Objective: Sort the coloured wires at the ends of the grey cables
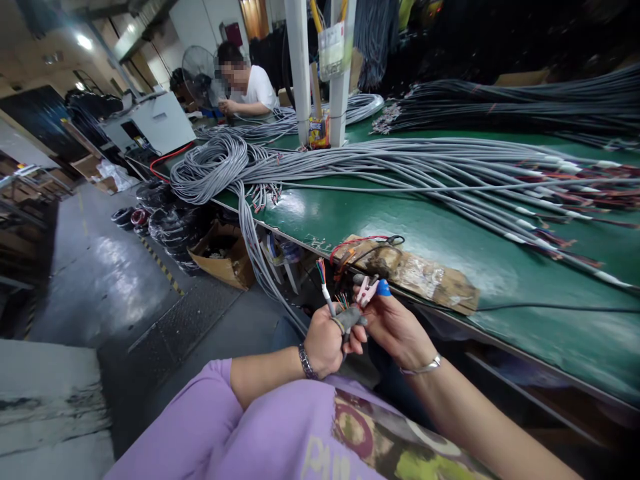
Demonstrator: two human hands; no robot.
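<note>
In the head view, both hands are near each other at lower centre, in front of the green bench (330,213). The left hand (325,340) is closed around a grey cable (332,309), its end pointing up past the fist; this grip probably steadies the end and leaves the coloured wires (321,269) free above the white sleeve (325,291). More thin wires (343,301) stick up beside the thumb, which wears a grey cover; whether they belong to the same cable cannot be told.

The right hand (395,327), just beside it, pinches a pale pink clip (367,291) between thumb and fingers, the thumb capped in blue. The covers likely guard the fingertips. Whether the clip's mouth grips a wire is too small to tell.

Just beyond the hands, a taped board (457,287) lies along the bench's near edge, presumably to keep its leads within reach. Grey cables (400,160) stretch across the middle to the right, their stripped ends together, perhaps for easy picking. A coil (215,167) sits left of centre. At upper left of centre, a co-worker (259,87) sits across the bench.
</note>
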